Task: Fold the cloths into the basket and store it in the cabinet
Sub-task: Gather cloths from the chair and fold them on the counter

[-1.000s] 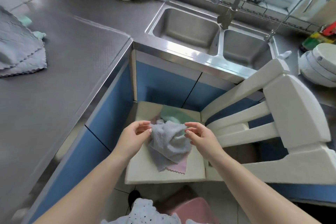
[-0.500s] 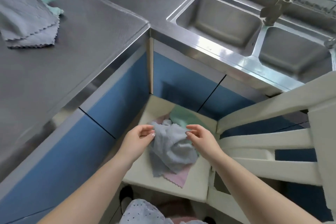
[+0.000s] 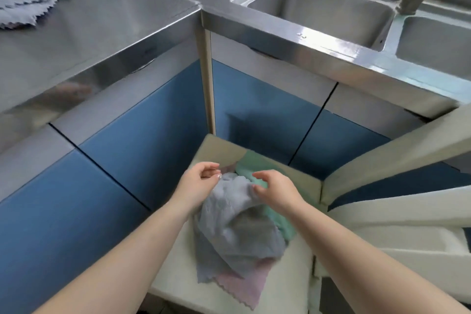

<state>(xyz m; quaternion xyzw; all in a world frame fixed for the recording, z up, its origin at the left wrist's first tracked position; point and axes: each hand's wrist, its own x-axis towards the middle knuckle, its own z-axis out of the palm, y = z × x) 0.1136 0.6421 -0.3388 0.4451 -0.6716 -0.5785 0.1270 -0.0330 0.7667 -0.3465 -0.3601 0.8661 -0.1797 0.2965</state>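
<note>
A crumpled grey cloth [image 3: 237, 222] hangs over the white seat of a chair [image 3: 288, 290], on top of a pink cloth [image 3: 244, 287] and a mint green cloth [image 3: 276, 214]. My left hand [image 3: 201, 182] pinches the grey cloth's upper left edge. At the cloth's upper right edge, my right hand [image 3: 274, 190] grips it with curled fingers. More grey cloths [image 3: 21, 1], with a green one under them, lie on the steel counter at the far left. No basket is in view.
The steel counter [image 3: 107, 33] wraps round the corner over blue cabinet doors [image 3: 145, 140], all shut. A double sink [image 3: 323, 10] with a tap lies at the upper right. The white chair's back [image 3: 397, 201] reaches out to the right.
The view has tilted down and come closer to the chair. Both hands stay on the grey cloth, which now hangs longer and more spread out below them.
</note>
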